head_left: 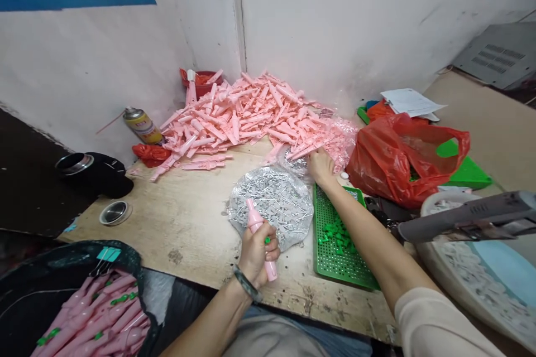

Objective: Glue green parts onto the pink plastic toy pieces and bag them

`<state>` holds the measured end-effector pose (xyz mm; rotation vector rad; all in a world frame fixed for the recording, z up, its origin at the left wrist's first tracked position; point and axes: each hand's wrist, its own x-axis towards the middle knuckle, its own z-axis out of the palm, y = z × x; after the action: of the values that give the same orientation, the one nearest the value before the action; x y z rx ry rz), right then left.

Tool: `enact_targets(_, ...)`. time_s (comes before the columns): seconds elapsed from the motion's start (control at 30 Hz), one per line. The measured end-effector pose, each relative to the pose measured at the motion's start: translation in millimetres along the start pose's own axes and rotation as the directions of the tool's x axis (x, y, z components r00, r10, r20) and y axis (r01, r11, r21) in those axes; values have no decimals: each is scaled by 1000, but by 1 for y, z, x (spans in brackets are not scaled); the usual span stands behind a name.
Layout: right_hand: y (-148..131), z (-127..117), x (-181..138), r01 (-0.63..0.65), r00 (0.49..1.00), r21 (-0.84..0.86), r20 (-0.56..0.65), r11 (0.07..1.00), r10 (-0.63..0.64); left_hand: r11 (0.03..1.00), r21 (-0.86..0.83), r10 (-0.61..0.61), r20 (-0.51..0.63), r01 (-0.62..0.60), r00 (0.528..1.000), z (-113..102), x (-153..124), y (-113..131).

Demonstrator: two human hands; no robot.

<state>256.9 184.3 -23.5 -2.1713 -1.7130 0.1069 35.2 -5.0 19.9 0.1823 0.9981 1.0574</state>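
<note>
The pink tube (253,215) slants up out of the left hand (260,248), whose fingers curl closed around it beside a heap of grey parts and metal pins (285,195). Past the green tray (345,271), the right hand (321,166) touches the front of the pink pile (251,109); whether its fingers grip anything, I cannot tell.

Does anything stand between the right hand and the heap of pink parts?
Nothing visible: the right hand is at the near edge of the heap of pink parts. Clear plastic lies at the heap's right end, close by; whether the hand touches it is hidden.
</note>
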Motion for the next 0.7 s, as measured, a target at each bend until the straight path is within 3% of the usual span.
enact_targets(0.17, 39, -10, 22, -84, 996, -84, 15, 993, 85, 973, -202, -94, 93, 112, 991, 7, 2, 13)
enact_targets(0.27, 59, -12, 30, -107, 993, -153, 39, 982, 114, 950, -300, -72, 58, 86, 996, 14, 3, 17)
enact_targets(0.4, 61, -5, 34, -77, 994, -216, 64, 973, 93, 970, -240, -38, -18, 33, 999, 20, 6, 18)
enact_targets(0.7, 44, -5, 35, -24, 1000, -266, 11, 964, 28, 998, -29, 55, 219, -50, 974, 7, -5, 19)
